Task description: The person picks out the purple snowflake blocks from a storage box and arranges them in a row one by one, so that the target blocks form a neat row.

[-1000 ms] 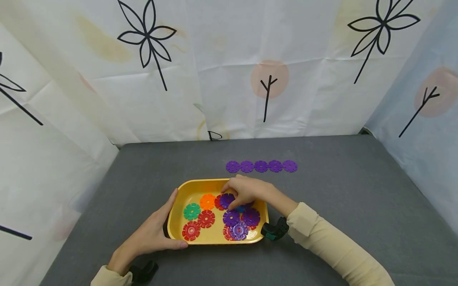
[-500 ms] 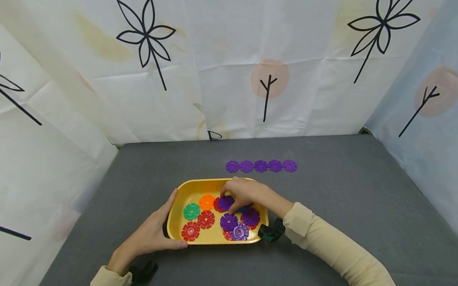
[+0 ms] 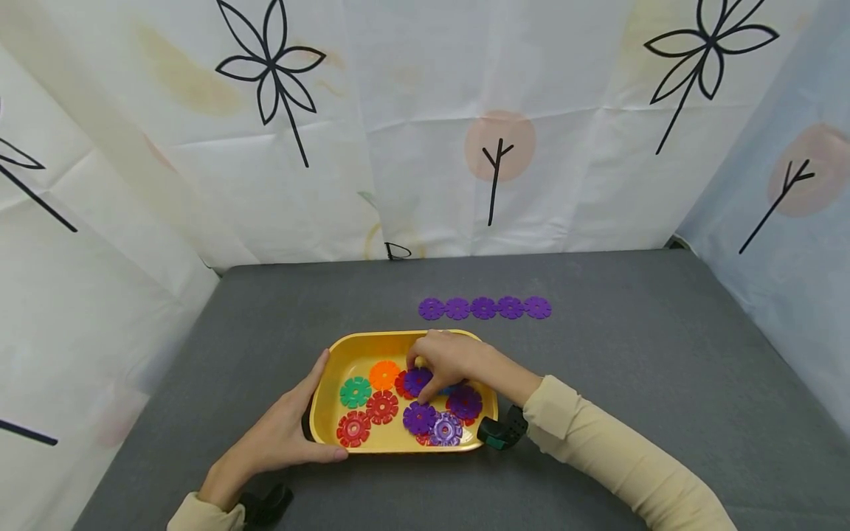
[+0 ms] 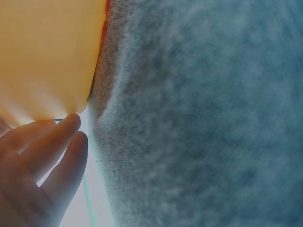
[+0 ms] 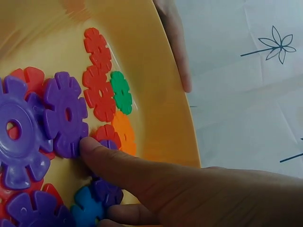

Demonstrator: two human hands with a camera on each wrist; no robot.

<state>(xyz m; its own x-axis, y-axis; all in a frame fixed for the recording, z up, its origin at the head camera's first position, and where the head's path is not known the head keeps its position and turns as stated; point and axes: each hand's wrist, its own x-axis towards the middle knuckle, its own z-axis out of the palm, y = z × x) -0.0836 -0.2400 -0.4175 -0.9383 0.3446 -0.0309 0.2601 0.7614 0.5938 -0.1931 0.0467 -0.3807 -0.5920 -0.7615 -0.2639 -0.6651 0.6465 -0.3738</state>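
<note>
A yellow tray [image 3: 372, 444] holds several flower-shaped plastic discs. My left hand [image 3: 282, 428] holds its left end, thumb along the front edge and fingers against the outer wall. My right hand [image 3: 454, 361] reaches inside from the right. In the right wrist view its thumb touches the edge of a purple disc [image 5: 65, 113]. The other fingers stay apart from the thumb, near a blue disc [image 5: 87, 205]. Another purple disc [image 3: 417, 381] lies between thumb and fingers in the head view, partly covered. Red discs [image 3: 382, 407], a green disc [image 3: 356, 392] and an orange disc [image 3: 384, 375] lie further left.
Behind the tray, several purple discs [image 3: 484, 308] form a straight row on the grey tabletop [image 3: 631, 354]. A pale patterned cloth [image 3: 425, 184] hangs along the back and sides. Black bands with devices [image 3: 505, 428] sit at both wrists.
My right hand has shifted slightly left and toward me. The purple disc by its thumb has slid left and nearer, and the one between thumb and fingers has moved a little too. Left hand unchanged.
</note>
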